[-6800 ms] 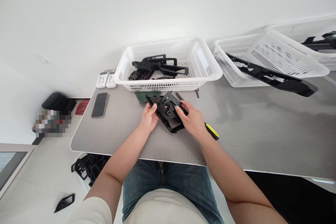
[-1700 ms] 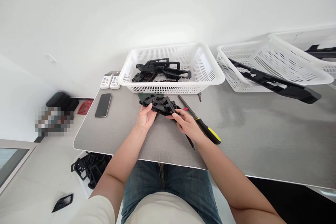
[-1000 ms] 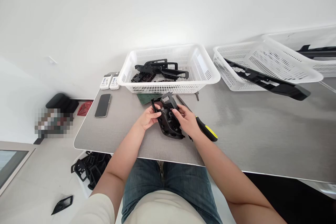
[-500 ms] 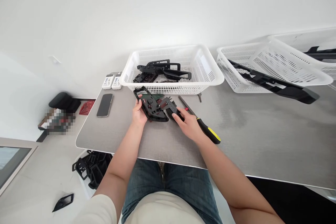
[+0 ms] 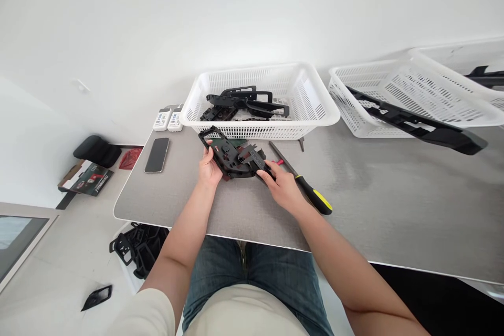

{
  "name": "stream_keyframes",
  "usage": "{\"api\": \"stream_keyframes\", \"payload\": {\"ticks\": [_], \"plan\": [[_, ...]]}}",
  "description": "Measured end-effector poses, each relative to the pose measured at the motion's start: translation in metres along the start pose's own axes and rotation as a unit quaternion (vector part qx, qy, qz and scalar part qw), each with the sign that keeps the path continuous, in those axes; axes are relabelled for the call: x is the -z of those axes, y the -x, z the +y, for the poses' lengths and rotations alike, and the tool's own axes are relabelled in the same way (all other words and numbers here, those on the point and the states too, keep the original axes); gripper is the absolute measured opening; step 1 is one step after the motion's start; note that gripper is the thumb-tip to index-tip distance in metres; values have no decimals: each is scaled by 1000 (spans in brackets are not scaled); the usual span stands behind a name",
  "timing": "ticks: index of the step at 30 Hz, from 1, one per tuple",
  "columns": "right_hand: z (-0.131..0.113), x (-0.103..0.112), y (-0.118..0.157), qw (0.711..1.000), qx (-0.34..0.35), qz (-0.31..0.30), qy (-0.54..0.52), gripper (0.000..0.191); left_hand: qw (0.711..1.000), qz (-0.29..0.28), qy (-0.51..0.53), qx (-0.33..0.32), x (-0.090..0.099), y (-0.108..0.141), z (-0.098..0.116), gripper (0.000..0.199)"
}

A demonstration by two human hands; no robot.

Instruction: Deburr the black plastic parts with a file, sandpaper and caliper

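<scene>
My left hand (image 5: 210, 166) is closed on the left side of a black plastic trim part (image 5: 225, 151), which has an open frame at its upper end and is tilted above the table. My right hand (image 5: 281, 184) grips a dark caliper (image 5: 254, 156), its jaws pointing left against the trim part's right side. Whether the jaws pinch a feature there is too small to tell. Just right of the caliper lies a file (image 5: 314, 194) with a black and yellow handle. Something small and red (image 5: 280, 161) shows beside the file's blade.
A white basket (image 5: 260, 130) holding several black parts stands behind my hands. More white baskets (image 5: 356, 127) stand at the right, a long black trim piece (image 5: 425, 125) jutting out. A phone (image 5: 157, 155) and two white boxes (image 5: 161, 119) lie left. Black parts (image 5: 142, 249) fill a container below the table.
The caliper has shifted slightly left and overlaps the trim part more. The trim part's lower end has risen a little. Both hands keep their hold, and the whole view has moved slightly.
</scene>
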State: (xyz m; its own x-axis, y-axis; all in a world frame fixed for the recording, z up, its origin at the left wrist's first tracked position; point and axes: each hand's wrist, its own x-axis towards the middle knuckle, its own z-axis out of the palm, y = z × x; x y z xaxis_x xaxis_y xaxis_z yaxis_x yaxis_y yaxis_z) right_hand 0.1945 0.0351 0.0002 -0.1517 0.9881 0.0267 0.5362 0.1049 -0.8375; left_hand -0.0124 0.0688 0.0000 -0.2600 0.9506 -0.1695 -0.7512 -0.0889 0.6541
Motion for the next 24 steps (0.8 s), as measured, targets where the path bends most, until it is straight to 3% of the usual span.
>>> {"api": "stream_keyframes", "payload": {"ticks": [24], "plan": [[-3,4,3,999,0,-30,41,50,1000,-1,-15,3,-1,2,1,8]]}}
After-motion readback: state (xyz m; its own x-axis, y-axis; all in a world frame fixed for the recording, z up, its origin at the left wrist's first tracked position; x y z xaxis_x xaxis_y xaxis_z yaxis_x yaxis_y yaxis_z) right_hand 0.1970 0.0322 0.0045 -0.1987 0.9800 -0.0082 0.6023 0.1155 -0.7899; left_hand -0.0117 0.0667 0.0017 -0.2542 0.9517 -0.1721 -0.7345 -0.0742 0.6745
